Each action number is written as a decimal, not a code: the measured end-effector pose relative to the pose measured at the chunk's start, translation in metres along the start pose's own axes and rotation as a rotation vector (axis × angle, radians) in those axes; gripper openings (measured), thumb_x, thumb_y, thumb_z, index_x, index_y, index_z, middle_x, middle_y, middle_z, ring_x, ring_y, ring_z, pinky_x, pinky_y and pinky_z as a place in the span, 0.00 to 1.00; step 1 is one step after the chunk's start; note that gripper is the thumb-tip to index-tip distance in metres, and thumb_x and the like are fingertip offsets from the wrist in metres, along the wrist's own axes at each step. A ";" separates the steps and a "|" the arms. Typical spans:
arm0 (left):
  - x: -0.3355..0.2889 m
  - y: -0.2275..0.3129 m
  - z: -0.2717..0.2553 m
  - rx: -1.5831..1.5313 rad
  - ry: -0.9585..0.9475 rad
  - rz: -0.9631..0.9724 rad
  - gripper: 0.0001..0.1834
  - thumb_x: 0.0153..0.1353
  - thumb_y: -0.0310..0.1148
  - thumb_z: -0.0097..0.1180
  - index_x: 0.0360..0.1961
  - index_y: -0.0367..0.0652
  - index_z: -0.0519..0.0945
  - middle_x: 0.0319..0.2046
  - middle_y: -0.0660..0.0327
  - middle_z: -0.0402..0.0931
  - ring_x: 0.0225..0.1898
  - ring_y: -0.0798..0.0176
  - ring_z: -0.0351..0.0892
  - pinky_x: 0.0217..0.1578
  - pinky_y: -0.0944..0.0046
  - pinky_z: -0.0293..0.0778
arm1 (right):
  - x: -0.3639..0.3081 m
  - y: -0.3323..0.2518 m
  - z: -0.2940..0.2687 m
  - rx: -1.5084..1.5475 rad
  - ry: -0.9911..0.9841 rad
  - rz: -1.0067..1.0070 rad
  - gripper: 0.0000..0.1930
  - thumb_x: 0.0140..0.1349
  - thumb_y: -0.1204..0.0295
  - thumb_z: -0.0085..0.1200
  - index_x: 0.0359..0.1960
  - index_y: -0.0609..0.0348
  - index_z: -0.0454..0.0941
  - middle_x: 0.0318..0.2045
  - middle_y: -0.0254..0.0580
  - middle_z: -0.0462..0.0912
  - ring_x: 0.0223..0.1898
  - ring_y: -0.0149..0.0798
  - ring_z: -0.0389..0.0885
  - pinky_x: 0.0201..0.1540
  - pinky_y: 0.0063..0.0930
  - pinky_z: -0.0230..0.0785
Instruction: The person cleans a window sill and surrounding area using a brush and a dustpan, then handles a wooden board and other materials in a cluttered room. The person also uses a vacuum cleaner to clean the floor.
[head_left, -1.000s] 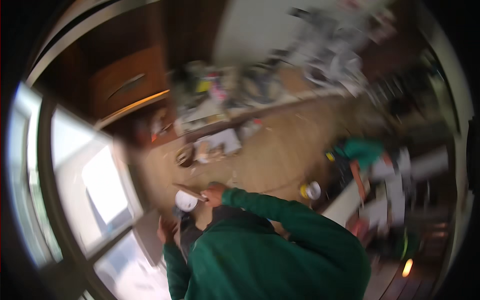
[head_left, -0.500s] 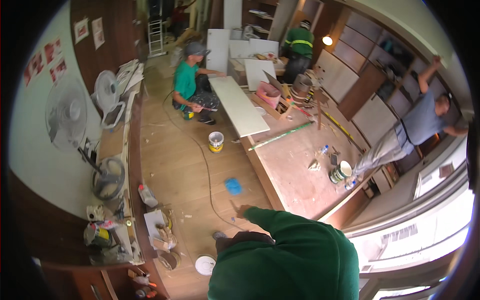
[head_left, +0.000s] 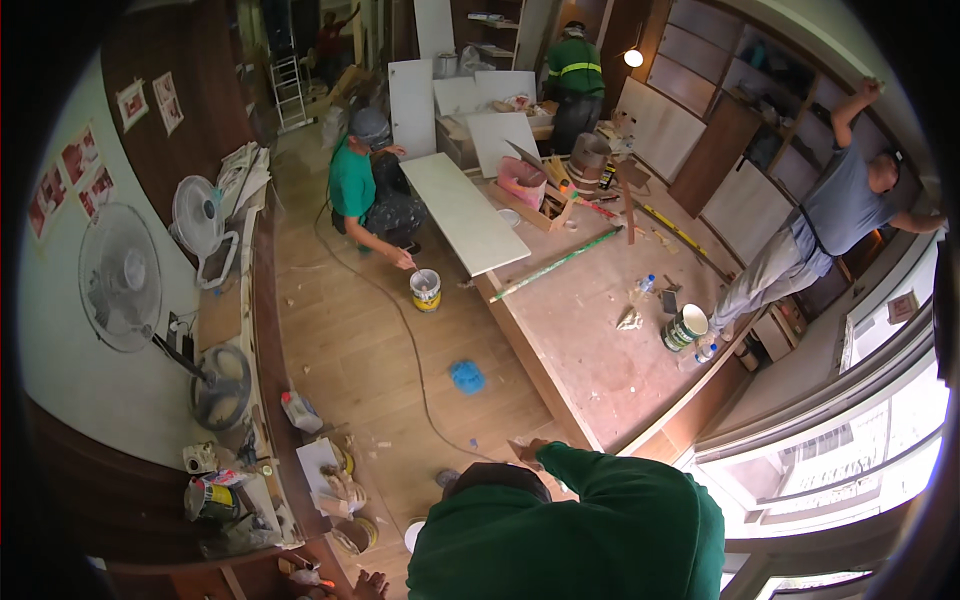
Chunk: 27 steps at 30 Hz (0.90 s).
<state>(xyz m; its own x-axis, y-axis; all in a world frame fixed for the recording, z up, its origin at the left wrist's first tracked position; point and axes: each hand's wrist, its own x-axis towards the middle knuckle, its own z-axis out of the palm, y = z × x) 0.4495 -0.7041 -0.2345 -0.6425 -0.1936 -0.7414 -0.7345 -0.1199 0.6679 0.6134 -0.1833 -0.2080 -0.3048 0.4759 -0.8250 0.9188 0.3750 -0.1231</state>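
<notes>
My right hand [head_left: 534, 453] reaches forward from a green sleeve [head_left: 610, 475], above the floor beside the low platform. Its fingers are closed, and a thin brownish thing sticks out to the left, too small to name. At the lower edge, my left hand [head_left: 371, 586] is partly cut off; its visible fingers look apart, with nothing seen in them. Near it is a white round lid [head_left: 413, 534], mostly hidden by my body. My dark-clad knee [head_left: 500, 478] and a grey shoe [head_left: 446, 478] show below my right hand.
A platform [head_left: 600, 370] holds a white bucket [head_left: 685, 327], bottles and levels. A crouching co-worker [head_left: 355, 185] reaches to a paint can [head_left: 426, 290] beside a pale board [head_left: 460, 212]. A cable [head_left: 412, 350] and blue cloth [head_left: 466, 376] lie on the floor. Fans [head_left: 120, 280] stand left.
My right hand has moved right and slightly nearer. My left hand has come into view at the lower edge. The crouching co-worker's hand has moved down to the paint can.
</notes>
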 end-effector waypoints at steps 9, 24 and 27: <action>-0.065 -0.165 -0.074 -0.202 0.204 -0.213 0.24 0.64 0.52 0.53 0.46 0.42 0.75 0.24 0.59 0.76 0.21 0.64 0.75 0.21 0.65 0.73 | 0.121 -0.098 -0.014 -0.316 0.019 -0.454 0.18 0.37 0.54 0.65 0.21 0.57 0.83 0.27 0.53 0.84 0.33 0.54 0.85 0.36 0.44 0.77; -0.201 -0.242 -0.031 -0.715 0.612 -0.218 0.19 0.59 0.38 0.58 0.43 0.31 0.80 0.33 0.48 0.82 0.29 0.54 0.85 0.24 0.59 0.78 | 0.165 -0.235 0.034 -0.716 -0.082 -0.926 0.21 0.50 0.56 0.62 0.25 0.67 0.79 0.19 0.46 0.82 0.22 0.43 0.83 0.29 0.37 0.74; -0.204 -0.207 -0.008 -0.413 0.791 -0.182 0.17 0.58 0.36 0.58 0.40 0.29 0.81 0.30 0.51 0.82 0.29 0.58 0.85 0.26 0.64 0.77 | 0.029 -0.305 0.074 -0.829 -0.250 -0.938 0.18 0.51 0.58 0.61 0.25 0.65 0.79 0.18 0.45 0.82 0.22 0.44 0.82 0.29 0.37 0.74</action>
<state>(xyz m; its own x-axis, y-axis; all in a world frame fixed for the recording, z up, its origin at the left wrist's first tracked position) 0.7350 -0.6476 -0.2210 -0.0747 -0.7311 -0.6782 -0.5757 -0.5237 0.6279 0.3429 -0.3425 -0.2354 -0.6107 -0.3676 -0.7013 -0.0805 0.9099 -0.4068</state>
